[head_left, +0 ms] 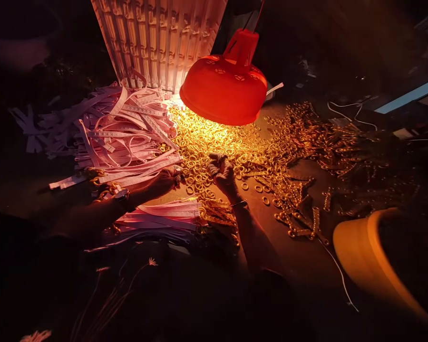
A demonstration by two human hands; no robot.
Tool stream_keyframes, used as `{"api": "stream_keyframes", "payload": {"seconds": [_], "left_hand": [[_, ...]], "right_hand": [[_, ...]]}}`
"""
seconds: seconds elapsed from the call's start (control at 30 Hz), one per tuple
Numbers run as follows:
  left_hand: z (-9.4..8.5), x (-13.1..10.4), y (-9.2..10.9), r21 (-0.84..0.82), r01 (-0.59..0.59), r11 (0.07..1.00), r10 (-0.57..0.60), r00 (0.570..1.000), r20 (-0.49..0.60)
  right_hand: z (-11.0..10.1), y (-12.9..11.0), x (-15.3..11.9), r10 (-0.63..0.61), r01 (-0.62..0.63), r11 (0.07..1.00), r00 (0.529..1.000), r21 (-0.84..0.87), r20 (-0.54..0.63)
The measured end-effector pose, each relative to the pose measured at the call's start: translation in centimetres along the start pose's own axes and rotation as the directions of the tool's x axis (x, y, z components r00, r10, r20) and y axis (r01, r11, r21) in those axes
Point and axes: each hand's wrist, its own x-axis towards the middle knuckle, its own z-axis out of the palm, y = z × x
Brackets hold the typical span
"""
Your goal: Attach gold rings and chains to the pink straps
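My left hand [169,179], with a watch [121,194] at the wrist, is closed at the edge of the ring pile; a small pale bit shows at its fingertips, too small to name. Just right of it, my right hand [224,175] is curled with thumb and fingers together over the rings, a thin bracelet [238,203] on its wrist. Whatever it pinches is hidden. Dark coverings appear on some fingertips. Loose gold-coloured rings [199,164] lie around both hands. Below them rests a layered bundle of pale flat straps [164,213], with rings gathered at its right end [217,211].
A red lamp [224,90] hangs low over the rings. Tangled pale straps [128,123] heap up on the left, before a ribbed panel [160,38]. Chain-like gold pieces [299,204] spread rightward. A yellow rounded object [356,242] stands at lower right, near a white cord [338,273].
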Motion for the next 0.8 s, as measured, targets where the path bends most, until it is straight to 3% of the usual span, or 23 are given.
{"api": "stream_keyframes", "payload": {"seconds": [0.07,0.13,0.3,0.47,0.67,0.8], "left_hand": [[0.2,0.0,0.2,0.001,-0.033,0.999,0.033,0.999,-0.001],[0.4,0.0,0.2,-0.037,-0.060,0.998,0.060,0.998,-0.008],[0.4,-0.4,0.6,-0.103,-0.068,0.992,0.065,0.997,-0.029],[0.7,-0.5,0.9,-0.168,-0.079,0.983,0.077,0.997,-0.020],[1.0,0.0,-0.7,-0.042,-0.056,0.998,0.055,0.998,-0.030],[1.3,0.0,-0.9,0.032,-0.103,0.994,0.106,0.991,-0.081]], "right_hand": [[0.1,0.1,-0.9,-0.014,0.018,0.999,0.997,-0.049,0.070],[0.1,-0.2,-1.7,0.016,-0.017,1.000,0.991,0.006,0.130],[0.8,-0.2,-2.0,0.196,-0.269,0.925,0.943,0.270,0.271],[2.1,0.0,-1.9,0.292,-0.420,0.822,0.890,0.383,0.350],[3.6,0.3,-2.2,0.297,-0.470,0.806,0.847,0.361,0.441],[4.0,0.6,-1.8,0.307,-0.462,0.821,0.853,0.335,0.423]]}}
